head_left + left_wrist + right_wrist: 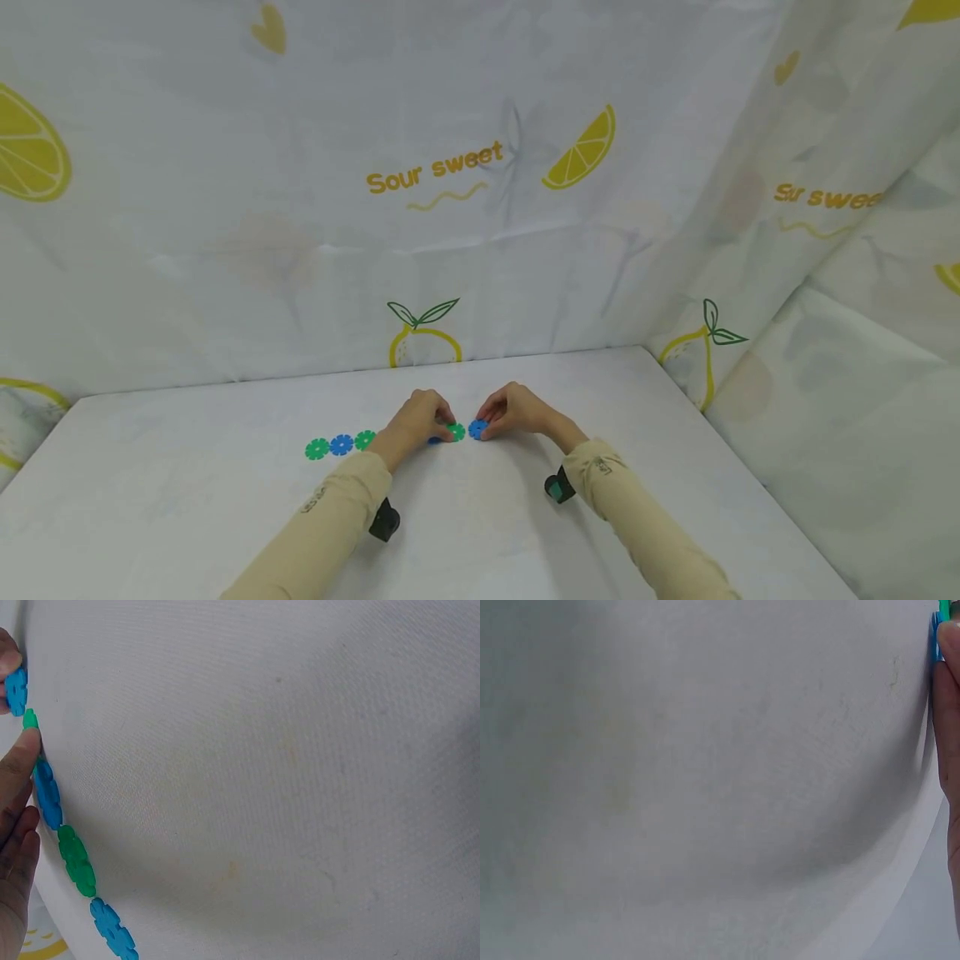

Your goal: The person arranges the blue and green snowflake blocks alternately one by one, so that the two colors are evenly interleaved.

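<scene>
A row of flat, notched plastic snowflake discs runs across the white table, alternating green [317,449] and blue [341,444]. At the row's right end, my left hand [416,419] pinches a green disc [457,432] between thumb and fingers. That hand and wrist hide part of the row; the left wrist view shows a blue disc [47,793] and a green disc [76,860] continuing it. Just right of the row's end, my right hand [522,410] holds a separate blue disc [477,429] by its edge. A small gap lies between this disc and the green one.
White table [480,533] reaches back to a hanging white cloth [315,275] printed with lemons. More printed cloth [840,400] runs along the right side. Each wrist carries a small black camera, such as the left one [385,521].
</scene>
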Demonstrator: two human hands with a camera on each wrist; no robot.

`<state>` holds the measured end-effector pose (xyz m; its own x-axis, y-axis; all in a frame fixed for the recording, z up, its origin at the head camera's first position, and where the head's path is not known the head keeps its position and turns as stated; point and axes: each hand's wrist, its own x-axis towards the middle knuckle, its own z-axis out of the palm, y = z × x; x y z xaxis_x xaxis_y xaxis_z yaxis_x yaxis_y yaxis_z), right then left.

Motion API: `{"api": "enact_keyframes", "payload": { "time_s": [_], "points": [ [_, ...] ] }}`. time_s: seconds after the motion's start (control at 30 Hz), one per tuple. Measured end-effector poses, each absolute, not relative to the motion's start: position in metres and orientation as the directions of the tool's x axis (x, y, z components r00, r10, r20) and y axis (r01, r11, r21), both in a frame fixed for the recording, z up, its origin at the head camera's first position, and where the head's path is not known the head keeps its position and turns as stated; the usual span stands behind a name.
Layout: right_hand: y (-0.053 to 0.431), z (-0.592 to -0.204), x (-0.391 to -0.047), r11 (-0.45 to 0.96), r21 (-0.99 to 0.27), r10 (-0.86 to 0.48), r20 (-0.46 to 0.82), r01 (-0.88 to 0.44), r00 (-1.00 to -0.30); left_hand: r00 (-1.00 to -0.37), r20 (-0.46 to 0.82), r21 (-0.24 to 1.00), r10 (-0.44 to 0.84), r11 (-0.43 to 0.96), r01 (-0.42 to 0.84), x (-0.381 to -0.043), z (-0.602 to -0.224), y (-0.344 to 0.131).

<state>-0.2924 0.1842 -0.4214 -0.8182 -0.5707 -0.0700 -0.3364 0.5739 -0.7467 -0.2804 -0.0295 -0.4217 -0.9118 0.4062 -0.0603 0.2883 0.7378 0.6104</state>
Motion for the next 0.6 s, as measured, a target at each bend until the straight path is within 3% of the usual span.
{"api": "enact_keyframes", "payload": {
  "time_s": [0.6],
  "points": [
    [0.174,-0.414,-0.291,0.658,-0.666,-0.553,-0.111,-0.351,-0.826,-0.913,-0.080,0.587,0.401,0.759,0.282,-0.279,-0.417,-0.029]
  ]
}}
